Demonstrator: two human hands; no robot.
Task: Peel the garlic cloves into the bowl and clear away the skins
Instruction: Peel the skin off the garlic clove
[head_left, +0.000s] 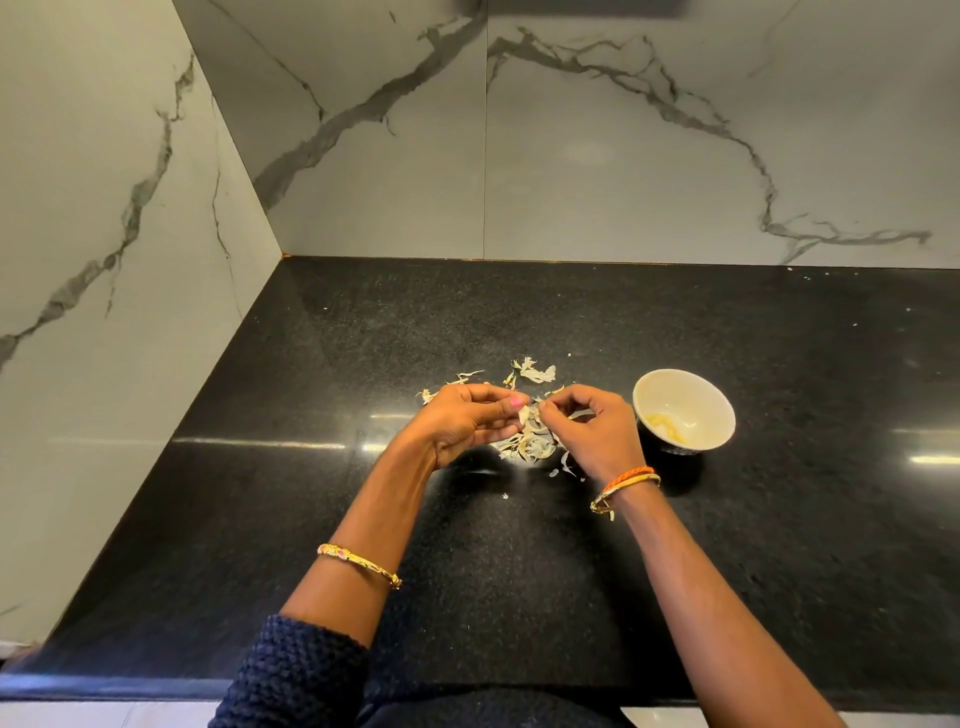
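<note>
both hands, left hand and right hand, pinch 1 garlic clove, i think; the bowl sits just right of the right hand, the nearer one.

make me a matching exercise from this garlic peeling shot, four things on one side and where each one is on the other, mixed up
Things:
1. bowl
2. garlic clove
3. pile of skins
4. gold bangle

Places:
A. on the counter under the two hands
B. on the left forearm
C. pinched between the left hand and right hand
D. on the counter just right of the right hand

Pairs: 1-D, 2-C, 3-A, 4-B
</note>
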